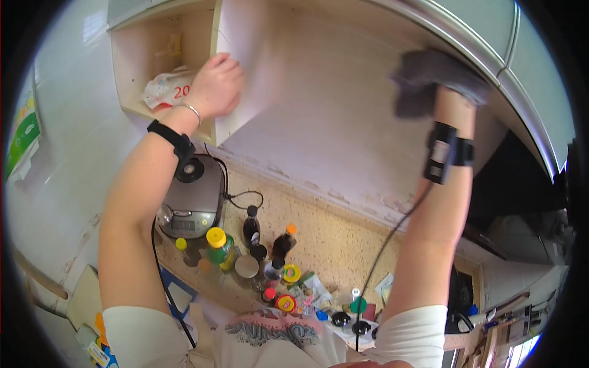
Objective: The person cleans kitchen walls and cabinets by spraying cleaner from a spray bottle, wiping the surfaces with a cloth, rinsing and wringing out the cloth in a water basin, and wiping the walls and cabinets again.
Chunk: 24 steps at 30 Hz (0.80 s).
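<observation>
My left hand [219, 88] is raised in front of the divider [221, 130] of a pale wooden wall cabinet, its fingers curled closed. Whether they grip the divider's edge or something small is hidden. Beside that wrist, a crumpled white plastic bag [164, 89] with red print lies on the cabinet shelf. A dark grey cloth [423, 76] covers my right hand [453, 92], which holds it up near the cabinet's upper front rim. The fingers of this hand are hidden by the cloth, which is slightly blurred.
Below is a speckled countertop [319, 221] with a kitchen scale [193, 196], a green bottle with a yellow cap [221, 250], dark sauce bottles [283, 243] and several jars. A black range hood [521, 178] stands at right. Cables hang from both wrists.
</observation>
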Each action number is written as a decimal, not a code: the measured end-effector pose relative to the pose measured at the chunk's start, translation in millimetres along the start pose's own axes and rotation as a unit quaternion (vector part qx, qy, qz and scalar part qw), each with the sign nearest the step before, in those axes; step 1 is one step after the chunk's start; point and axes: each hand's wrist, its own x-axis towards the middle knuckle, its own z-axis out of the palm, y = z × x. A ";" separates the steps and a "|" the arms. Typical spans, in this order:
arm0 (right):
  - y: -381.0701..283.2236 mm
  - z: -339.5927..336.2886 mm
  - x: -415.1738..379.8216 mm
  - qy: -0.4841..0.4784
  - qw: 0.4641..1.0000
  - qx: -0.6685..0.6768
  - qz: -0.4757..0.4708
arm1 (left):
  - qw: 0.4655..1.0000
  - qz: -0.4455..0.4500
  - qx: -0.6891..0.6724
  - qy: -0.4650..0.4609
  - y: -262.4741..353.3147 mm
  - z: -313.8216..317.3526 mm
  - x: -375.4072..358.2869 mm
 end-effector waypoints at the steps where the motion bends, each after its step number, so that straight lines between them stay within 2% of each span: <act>1: 11.3 -20.6 -11.2 0.014 1.000 -0.010 0.004 | 0.999 0.007 0.001 0.034 1.3 1.6 -0.8; 5: 55.1 -86.4 -49.4 0.045 0.993 -0.104 0.043 | 1.000 0.001 -0.015 -0.001 -1.0 4.7 -4.2; 10: 80.4 -103.9 -57.4 0.027 0.968 -0.234 0.093 | 0.998 -0.006 -0.063 0.026 -4.9 13.1 -9.2; 13: 76.0 -89.8 -47.5 0.010 0.955 -0.279 0.099 | 0.994 0.006 -0.086 0.063 -7.3 16.6 -11.7; 16: 66.3 -67.0 -28.8 -0.003 0.947 -0.308 0.094 | 0.994 0.007 -0.096 0.049 -9.4 18.8 -12.2; 24: 39.0 -4.5 17.0 -0.035 0.944 -0.320 0.078 | 0.989 0.024 -0.123 0.078 -12.8 23.3 -13.8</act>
